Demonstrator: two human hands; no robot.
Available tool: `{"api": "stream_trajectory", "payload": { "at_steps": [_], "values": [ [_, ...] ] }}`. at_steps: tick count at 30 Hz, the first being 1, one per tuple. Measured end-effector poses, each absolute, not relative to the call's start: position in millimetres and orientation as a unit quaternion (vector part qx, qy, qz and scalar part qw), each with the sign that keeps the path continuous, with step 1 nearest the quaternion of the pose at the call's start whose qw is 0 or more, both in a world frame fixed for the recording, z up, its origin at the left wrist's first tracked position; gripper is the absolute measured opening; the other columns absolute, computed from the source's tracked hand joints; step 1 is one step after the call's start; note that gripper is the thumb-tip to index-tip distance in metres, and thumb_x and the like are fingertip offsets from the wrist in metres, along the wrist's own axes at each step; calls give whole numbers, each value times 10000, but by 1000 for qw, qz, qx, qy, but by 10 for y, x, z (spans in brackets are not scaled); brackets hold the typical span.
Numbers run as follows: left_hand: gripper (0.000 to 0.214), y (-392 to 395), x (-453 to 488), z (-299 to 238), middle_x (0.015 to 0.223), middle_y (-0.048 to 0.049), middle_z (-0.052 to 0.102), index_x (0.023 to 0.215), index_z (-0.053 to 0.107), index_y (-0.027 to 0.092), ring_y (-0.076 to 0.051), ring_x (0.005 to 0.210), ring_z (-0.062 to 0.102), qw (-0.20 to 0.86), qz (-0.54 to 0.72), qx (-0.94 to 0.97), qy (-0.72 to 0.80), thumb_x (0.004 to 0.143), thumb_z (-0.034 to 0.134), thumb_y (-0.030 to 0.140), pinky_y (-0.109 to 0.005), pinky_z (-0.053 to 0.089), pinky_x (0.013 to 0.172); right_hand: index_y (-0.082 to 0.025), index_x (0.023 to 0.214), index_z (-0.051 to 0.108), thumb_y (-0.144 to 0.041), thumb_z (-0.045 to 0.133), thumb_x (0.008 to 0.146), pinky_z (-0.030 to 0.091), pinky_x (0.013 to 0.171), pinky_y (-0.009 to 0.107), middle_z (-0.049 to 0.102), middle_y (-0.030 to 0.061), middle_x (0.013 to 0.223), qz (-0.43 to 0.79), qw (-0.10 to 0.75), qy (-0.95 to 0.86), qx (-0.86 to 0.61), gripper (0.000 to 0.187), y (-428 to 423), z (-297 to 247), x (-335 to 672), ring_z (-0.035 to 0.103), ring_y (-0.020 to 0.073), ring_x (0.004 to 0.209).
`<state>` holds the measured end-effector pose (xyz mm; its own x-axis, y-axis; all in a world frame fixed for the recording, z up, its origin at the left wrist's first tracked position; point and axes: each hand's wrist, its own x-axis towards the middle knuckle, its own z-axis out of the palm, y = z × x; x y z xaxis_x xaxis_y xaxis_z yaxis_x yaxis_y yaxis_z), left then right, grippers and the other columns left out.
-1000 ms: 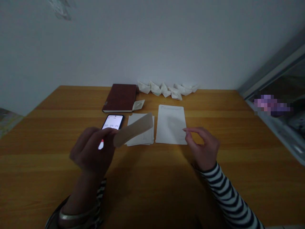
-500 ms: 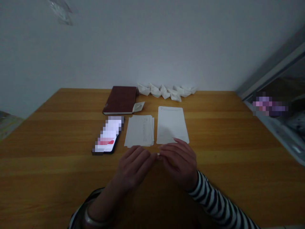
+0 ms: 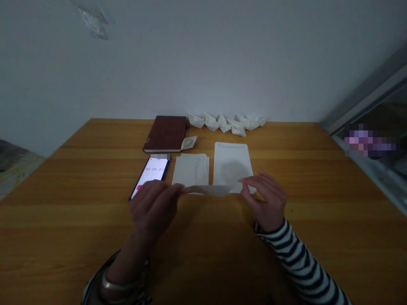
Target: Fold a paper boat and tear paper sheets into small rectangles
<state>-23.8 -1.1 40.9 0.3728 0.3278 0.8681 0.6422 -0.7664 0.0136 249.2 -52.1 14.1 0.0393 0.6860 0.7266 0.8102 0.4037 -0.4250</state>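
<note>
Pinching a paper strip [image 3: 208,190] at its left end, left hand [image 3: 154,207] has fingers pressed together and holds the strip level, low over the near edges of the paper stack [image 3: 190,169] and single sheet [image 3: 232,165]. Right hand [image 3: 267,199] is open, fingers spread and curled, just beside the strip's right end, at the sheet's lower corner; contact with the sheet can't be told. Phone [image 3: 149,173] showing a timer sits partly behind left hand. Further back on the wooden table [image 3: 63,224]: brown notebook [image 3: 165,133], small paper boat [image 3: 189,142] beside it, row of paper boats [image 3: 225,123] along the far edge.
</note>
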Motion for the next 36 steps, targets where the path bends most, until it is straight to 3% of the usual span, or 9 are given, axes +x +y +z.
{"api": "stream_trajectory", "payload": {
  "at_steps": [5,9,12,17,20,23,27,31,36],
  "values": [
    [91,83,-387,496,698,-16,600,794,644,197,-155,637,543,180,-524,-685,-473,827,670,115,-281,424,583,-198,883,730,-263,618,862,544,856,410,759,71,885,30,527,-566,-633,131,-456,114,2582,708,220,848],
    [64,-106,-126,347,725,-21,621,863,645,179,-154,653,549,191,-468,-785,-357,829,693,155,-291,418,602,-192,1062,692,-427,502,943,577,796,369,759,92,992,377,533,-540,-532,325,-541,90,2206,719,218,910],
    [69,-330,179,231,745,-34,631,940,622,140,-166,701,560,110,-343,-901,-240,909,562,124,-308,451,658,-176,855,673,-507,475,936,554,601,284,711,40,750,470,513,-511,-505,394,-619,26,1973,678,183,692],
    [131,-509,425,169,792,-43,630,971,613,136,-163,716,559,-10,-279,-944,-178,959,490,177,-307,477,681,-184,628,524,-457,487,939,394,439,214,491,-43,523,395,488,-511,-587,416,-630,-72,2003,477,110,485],
    [241,-472,378,194,1041,-109,641,1123,597,160,-207,933,592,-62,-340,-915,-207,943,551,313,-350,495,789,-185,670,567,-347,430,973,421,472,217,573,-25,569,349,436,-615,-557,369,-599,-26,2117,538,124,521],
    [330,-373,287,213,1209,-158,594,1226,566,169,-253,1075,570,-23,-378,-872,-310,911,604,258,-402,472,861,-203,779,640,-203,430,959,488,572,233,698,3,704,292,325,-756,-487,277,-591,57,2202,651,149,636],
    [107,-279,223,193,855,-40,680,997,643,187,-172,755,600,-23,-335,-886,-320,924,565,176,-329,442,734,-216,811,679,-137,502,917,513,567,266,731,11,705,160,203,-838,-480,221,-604,87,2250,674,173,606],
    [134,-311,243,155,682,0,635,921,650,181,-142,616,536,-28,-322,-894,-310,945,519,168,-289,375,624,-232,980,700,-190,558,925,556,689,305,758,25,879,127,284,-794,-522,159,-618,62,2215,706,182,774],
    [80,-348,240,108,709,7,668,944,635,178,-120,619,561,-37,-373,-873,-312,919,570,138,-277,366,611,-217,922,709,-212,595,916,561,697,289,758,11,829,147,417,-741,-505,115,-657,66,2100,699,150,734]
  ]
}}
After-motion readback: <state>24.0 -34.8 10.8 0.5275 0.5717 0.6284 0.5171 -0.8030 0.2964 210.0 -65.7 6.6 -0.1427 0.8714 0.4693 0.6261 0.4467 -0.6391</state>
